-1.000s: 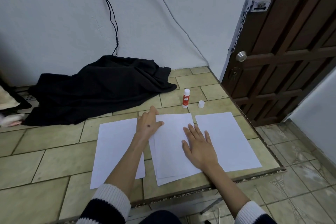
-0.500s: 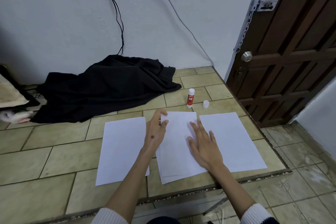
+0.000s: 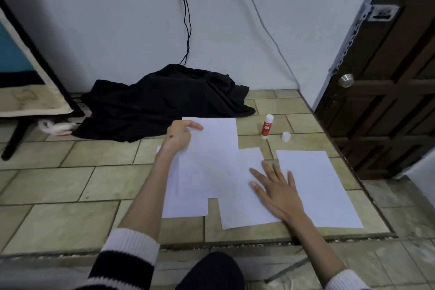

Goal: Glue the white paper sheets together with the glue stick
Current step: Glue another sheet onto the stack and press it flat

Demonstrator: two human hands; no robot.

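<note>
My left hand (image 3: 180, 135) grips the far left corner of a white paper sheet (image 3: 211, 158) and holds it lifted above the tiled surface. Under it lies a second sheet (image 3: 186, 207), mostly hidden by the lifted one. My right hand (image 3: 275, 186) rests flat, fingers spread, on the middle sheet (image 3: 242, 212). A further sheet (image 3: 315, 186) lies flat to the right. The red-and-white glue stick (image 3: 267, 126) stands upright and uncapped beyond the sheets, with its white cap (image 3: 286, 136) beside it on the right.
A black cloth (image 3: 160, 103) is heaped against the wall behind the sheets, with cables running up from it. A dark wooden door (image 3: 386, 92) stands at the right. The tiled platform (image 3: 70, 186) ends in a front edge near my knees. A framed board (image 3: 28, 92) leans at the left.
My left hand took hold of the top middle sheet and lifted it up and to the left. My right hand stayed pressed on the sheet below. The view shifted right.
</note>
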